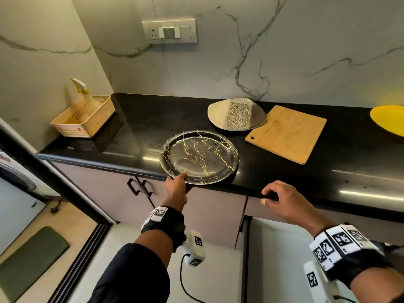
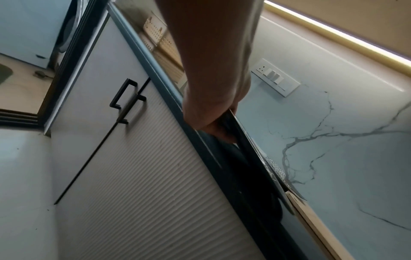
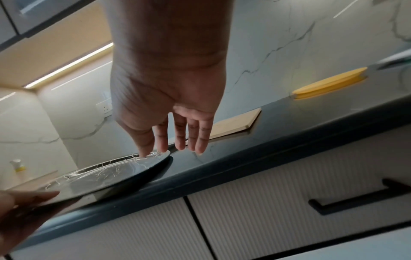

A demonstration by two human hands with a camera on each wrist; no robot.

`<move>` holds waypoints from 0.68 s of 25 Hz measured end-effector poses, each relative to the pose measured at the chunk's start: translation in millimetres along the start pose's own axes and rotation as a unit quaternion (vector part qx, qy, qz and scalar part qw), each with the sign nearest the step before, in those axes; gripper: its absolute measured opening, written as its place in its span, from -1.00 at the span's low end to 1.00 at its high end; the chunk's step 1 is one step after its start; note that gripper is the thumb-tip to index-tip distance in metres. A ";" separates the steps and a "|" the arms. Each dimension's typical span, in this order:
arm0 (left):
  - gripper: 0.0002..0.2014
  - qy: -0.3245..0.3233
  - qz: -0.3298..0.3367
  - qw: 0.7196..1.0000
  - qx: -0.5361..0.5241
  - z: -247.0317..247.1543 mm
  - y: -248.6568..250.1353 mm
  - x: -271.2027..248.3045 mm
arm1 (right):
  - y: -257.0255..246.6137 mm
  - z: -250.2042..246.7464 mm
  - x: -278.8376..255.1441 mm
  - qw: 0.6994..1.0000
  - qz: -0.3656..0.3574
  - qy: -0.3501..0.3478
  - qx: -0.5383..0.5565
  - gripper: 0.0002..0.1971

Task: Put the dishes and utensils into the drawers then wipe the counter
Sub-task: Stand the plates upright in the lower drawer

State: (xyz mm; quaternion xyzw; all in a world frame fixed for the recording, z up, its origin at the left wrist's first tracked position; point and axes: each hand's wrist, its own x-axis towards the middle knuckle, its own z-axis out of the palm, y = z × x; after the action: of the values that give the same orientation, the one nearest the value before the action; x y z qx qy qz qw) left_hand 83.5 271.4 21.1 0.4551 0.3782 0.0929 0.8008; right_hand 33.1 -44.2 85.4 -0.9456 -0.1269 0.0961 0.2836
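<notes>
A black plate with gold veins lies at the front of the black counter, its near rim over the edge. My left hand grips that near-left rim, thumb on top and fingers underneath. In the left wrist view the left hand pinches the plate's edge. My right hand hovers at the counter's front edge, right of the plate, holding nothing. The right wrist view shows the right hand with fingers hanging straight above the plate.
A patterned grey plate, a wooden cutting board and a yellow plate lie further back and right. A beige basket holding a spray bottle stands at the counter's left end. Ribbed drawer fronts with a black handle sit below.
</notes>
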 end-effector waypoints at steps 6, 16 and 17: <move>-0.65 -0.108 0.044 0.991 0.070 -29.9 -15.7 -34.6 | 13.8 11.2 -1.6 0.950 0.104 0.092 0.280 -0.28; -0.67 -0.290 -0.059 0.900 0.321 -71.7 -158.6 -113.2 | 159.9 111.1 -135.0 0.915 0.232 0.165 0.285 -0.80; -0.70 -0.289 -0.058 0.875 0.385 -73.9 -181.6 -114.7 | 178.8 125.3 -149.9 0.912 0.261 0.145 0.282 -0.80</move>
State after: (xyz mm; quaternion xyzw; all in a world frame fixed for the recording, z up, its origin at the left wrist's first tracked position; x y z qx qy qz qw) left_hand -82.9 160.3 -86.3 0.7111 0.1618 -0.2416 0.6401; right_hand -107.8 -168.5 -101.2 -0.8292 0.1997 0.0607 0.5186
